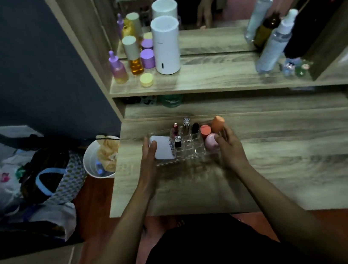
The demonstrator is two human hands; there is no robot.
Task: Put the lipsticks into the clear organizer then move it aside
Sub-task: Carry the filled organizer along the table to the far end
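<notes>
Both hands grasp the clear organizer (190,149) by its ends: the left hand (147,158) presses on the left end, and the right hand (228,146) curls its fingers around the right end. The organizer stands on the wooden desk (283,150), near the left edge and close to the person. On the shelf (216,76) behind the desk stands a white cylinder (165,45), with purple and yellow bottles at its left, and spray bottles (274,43) lean at the right end of the shelf. Inside the organizer, a white box (164,147) fills the left part. In the middle cells stand four lipsticks (184,127), upright. At the right part there are three sponges: one orange (217,123), one red (205,130) and one pink (211,141), which the right thumb touches.
</notes>
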